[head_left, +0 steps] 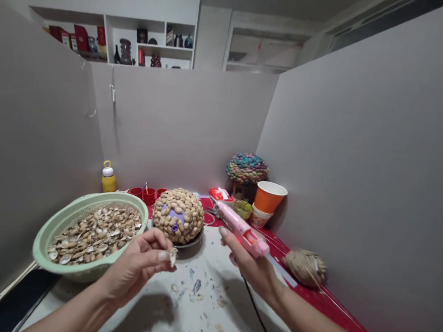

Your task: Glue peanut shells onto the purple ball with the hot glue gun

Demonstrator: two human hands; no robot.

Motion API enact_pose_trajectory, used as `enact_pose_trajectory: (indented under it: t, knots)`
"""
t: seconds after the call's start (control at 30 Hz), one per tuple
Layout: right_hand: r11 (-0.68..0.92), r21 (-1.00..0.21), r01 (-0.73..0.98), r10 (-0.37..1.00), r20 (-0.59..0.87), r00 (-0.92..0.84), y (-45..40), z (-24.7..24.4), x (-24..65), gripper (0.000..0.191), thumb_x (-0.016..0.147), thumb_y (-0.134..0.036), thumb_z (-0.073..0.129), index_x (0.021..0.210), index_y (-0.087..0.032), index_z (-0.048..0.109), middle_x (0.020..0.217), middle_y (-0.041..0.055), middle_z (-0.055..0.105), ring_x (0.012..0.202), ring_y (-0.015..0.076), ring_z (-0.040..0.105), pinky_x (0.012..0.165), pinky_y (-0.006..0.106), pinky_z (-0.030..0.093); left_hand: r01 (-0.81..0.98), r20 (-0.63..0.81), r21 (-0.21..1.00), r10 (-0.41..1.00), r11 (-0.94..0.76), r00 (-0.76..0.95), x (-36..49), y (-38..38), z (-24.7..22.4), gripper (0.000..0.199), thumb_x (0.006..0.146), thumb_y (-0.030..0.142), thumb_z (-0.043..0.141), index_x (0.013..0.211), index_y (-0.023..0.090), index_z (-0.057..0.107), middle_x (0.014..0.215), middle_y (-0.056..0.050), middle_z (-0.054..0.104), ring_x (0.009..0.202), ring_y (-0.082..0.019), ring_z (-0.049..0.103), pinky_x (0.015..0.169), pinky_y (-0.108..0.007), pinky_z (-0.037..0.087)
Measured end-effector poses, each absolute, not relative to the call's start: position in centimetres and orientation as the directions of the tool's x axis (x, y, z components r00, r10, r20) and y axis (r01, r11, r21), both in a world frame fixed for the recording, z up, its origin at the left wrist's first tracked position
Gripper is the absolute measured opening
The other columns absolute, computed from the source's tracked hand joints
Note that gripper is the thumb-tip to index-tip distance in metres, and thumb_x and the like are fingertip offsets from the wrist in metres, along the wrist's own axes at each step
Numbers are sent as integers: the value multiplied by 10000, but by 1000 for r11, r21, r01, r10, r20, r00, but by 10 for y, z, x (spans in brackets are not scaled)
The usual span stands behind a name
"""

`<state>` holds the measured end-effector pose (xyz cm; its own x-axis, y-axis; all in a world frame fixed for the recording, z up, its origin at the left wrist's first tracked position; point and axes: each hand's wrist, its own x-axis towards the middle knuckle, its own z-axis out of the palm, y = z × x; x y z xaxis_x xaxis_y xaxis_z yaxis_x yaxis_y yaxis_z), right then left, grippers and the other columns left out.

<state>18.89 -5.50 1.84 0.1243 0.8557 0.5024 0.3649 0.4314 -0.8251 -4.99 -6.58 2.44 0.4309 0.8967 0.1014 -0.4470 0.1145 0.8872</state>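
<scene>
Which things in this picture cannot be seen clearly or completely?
All in the head view:
- Peanut shell in the left hand: small, mostly covered by fingertips.
- Glue gun grip: wrapped by the right hand.
- Shell-covered dome: rear side faces away.
- Twine ball: blurred.
- Shelf items: too small.

Soft, even light is coming from overhead, slightly dim. Both arms are casting faint shadows on the table [203, 311] below them. Wide-angle lens is bending the partition walls [359, 145] outward at the edges. Shelves [139, 41] beyond the table are looking soft; no glare.
</scene>
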Motion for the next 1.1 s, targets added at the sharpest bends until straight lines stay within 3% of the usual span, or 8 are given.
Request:
enact_pose_trajectory:
  t: [0.1, 0.27, 0.37, 0.5, 0.63, 0.73, 0.9, 1.1]
  knots:
    - [401, -851, 340, 862, 476, 174, -34, 43, 185, 301, 783, -492, 623, 797, -191, 609, 640, 7, 548, 574, 161, 485, 486, 265, 410, -351, 195, 935, 910, -60, 366, -66, -64, 55, 175, 713, 173, 757, 772, 182, 593, 782, 19, 627, 690, -95, 574, 667, -213, 481]
    - [410, -870, 273, 878, 457, 139, -2, 55, 171, 283, 785, -465, 612, 749, -185, 592, 653, 2, 565, 599, 158, 516, 519, 266, 429, 125, 314, 927, 915, -353, 253, -70, -39, 79, 124, 771, 212, 709, 791, 183, 590, 786, 21, 618, 711, -99, 559, 672, -209, 447]
    - [416, -882, 222, 893, 442, 83, 15, 45, 164, 276, 802, -459, 575, 748, -188, 596, 628, -11, 556, 609, 162, 531, 566, 277, 450, 373, 403, 791, 871, -486, 281, -60, -22, 75, 52, 793, 176, 626, 773, 181, 577, 741, 21, 606, 695, -119, 566, 660, -237, 448]
    - [368, -912, 180, 924, 381, 42, 30, 28, 167, 287, 803, -464, 576, 748, -186, 619, 567, -25, 532, 547, 159, 512, 514, 275, 430, 609, 488, 488, 774, -625, 403, -47, -5, 69, 97, 783, 107, 542, 731, 187, 562, 720, 13, 623, 690, -139, 575, 670, -265, 449]
    - [349, -926, 146, 932, 359, 47, 32, 21, 174, 257, 796, -450, 608, 799, -198, 662, 622, -9, 597, 636, 183, 563, 596, 294, 468, 693, 506, 316, 733, -648, 454, -41, 5, 67, 99, 796, 119, 528, 728, 191, 541, 714, 13, 613, 665, -139, 553, 637, -264, 438]
    - [371, -921, 118, 927, 374, 8, 29, 23, 177, 230, 798, -431, 612, 761, -215, 683, 618, 0, 620, 740, 216, 598, 673, 308, 487, 718, 504, 305, 746, -625, 435, -37, 8, 65, 103, 798, 122, 532, 725, 194, 541, 711, 16, 614, 670, -141, 561, 639, -265, 442]
    - [382, -916, 121, 924, 383, -19, 25, 27, 176, 250, 799, -419, 595, 689, -206, 664, 577, 7, 604, 746, 231, 608, 652, 309, 494, 736, 489, 325, 772, -594, 407, -35, 9, 61, 110, 794, 119, 531, 720, 199, 547, 702, 17, 623, 669, -146, 578, 637, -268, 450]
    - [372, -917, 146, 927, 376, -6, 24, 28, 176, 249, 793, -413, 588, 657, -205, 608, 583, 0, 584, 717, 210, 592, 609, 289, 480, 759, 513, 212, 731, -615, 449, -36, 13, 57, 107, 824, 144, 512, 737, 203, 532, 706, 8, 617, 653, -149, 565, 620, -268, 446]
